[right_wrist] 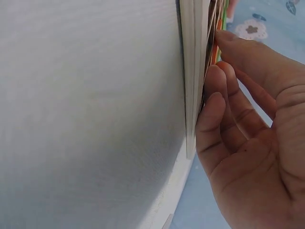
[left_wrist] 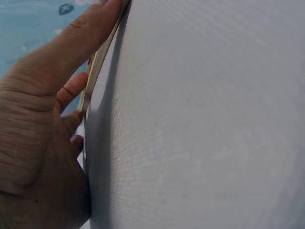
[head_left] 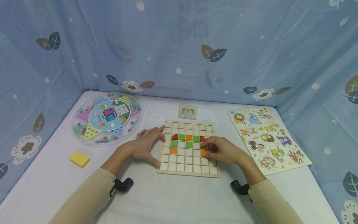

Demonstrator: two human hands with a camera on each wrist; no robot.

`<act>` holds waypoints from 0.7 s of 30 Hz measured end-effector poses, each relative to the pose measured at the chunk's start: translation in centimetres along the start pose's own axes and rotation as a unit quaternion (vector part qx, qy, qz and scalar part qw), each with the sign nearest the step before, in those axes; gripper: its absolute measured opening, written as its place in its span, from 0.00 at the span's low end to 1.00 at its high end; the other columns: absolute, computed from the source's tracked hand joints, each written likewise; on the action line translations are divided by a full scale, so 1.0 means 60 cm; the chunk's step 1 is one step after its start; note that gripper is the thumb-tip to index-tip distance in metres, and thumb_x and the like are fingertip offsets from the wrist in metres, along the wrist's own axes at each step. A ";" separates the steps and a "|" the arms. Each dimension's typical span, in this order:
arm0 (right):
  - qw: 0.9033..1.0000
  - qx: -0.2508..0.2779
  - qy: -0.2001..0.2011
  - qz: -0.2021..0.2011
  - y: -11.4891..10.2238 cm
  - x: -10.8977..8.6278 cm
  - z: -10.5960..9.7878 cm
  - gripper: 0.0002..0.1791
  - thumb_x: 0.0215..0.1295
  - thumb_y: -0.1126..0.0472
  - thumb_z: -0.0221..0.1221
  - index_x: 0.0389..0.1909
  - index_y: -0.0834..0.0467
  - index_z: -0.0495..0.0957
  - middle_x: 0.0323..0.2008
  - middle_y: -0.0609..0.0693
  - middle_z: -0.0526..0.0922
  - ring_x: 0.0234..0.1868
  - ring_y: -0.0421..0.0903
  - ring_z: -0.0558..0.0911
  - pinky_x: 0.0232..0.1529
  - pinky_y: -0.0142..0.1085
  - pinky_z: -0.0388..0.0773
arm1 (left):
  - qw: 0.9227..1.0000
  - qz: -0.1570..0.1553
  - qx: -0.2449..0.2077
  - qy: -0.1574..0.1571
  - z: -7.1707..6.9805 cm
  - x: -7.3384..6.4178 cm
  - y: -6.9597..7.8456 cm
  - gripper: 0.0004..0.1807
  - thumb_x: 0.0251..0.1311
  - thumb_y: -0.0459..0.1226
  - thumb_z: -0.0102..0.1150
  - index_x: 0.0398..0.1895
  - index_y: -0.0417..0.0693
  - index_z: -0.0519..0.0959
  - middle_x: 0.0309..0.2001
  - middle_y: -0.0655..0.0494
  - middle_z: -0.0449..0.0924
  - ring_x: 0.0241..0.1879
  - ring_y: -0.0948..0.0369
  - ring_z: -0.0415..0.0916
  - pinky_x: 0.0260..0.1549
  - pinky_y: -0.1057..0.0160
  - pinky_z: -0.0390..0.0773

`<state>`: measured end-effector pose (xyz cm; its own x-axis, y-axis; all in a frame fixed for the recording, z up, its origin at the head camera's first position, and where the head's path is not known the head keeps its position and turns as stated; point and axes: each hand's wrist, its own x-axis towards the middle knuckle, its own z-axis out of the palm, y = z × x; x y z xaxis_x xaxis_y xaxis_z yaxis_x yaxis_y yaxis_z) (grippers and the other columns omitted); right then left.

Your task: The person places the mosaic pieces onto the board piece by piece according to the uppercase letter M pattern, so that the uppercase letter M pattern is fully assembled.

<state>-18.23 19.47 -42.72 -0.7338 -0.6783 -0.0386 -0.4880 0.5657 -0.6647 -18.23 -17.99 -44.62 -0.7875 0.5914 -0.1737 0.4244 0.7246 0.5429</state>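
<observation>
A square wooden grid board (head_left: 189, 172) lies on the table with green, orange and red tiles set in an arch-like pattern. My left hand (head_left: 146, 145) rests along its left side, thumb near the lower corner and fingers spread toward the upper edge. In the left wrist view, the left thumb (left_wrist: 71, 47) touches the board's rim. At the right of the board, my right hand (head_left: 225, 150) pinches an orange tile (head_left: 204, 152) at the grid surface. A green tile just above it is mostly hidden by those fingers. In the right wrist view, curled fingers (right_wrist: 212, 112) touch the board's edge.
Behind the board lies a small pattern card (head_left: 187, 112) with a similar design. A round clear game box (head_left: 109, 115) with coloured beads stands at the left, a yellow block (head_left: 79, 159) in front of it. An animal puzzle board (head_left: 268, 137) lies at the right.
</observation>
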 end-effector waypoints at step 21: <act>0.999 -0.044 0.024 0.006 -0.009 -0.042 -0.043 0.14 0.70 0.63 0.64 0.55 0.58 0.80 0.56 0.50 0.79 0.50 0.49 0.85 0.50 0.42 0.85 | 1.000 -0.013 0.001 0.005 0.004 -0.025 0.002 0.46 0.43 0.70 0.73 0.63 0.64 0.66 0.84 0.53 0.41 0.82 0.45 0.39 0.72 0.29 0.44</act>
<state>-17.33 22.10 -40.36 -0.7612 -0.6485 -0.0085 -0.5170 0.6147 -0.5957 -16.92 -18.69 -44.49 -0.8022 0.5693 -0.1800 0.4050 0.7403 0.5366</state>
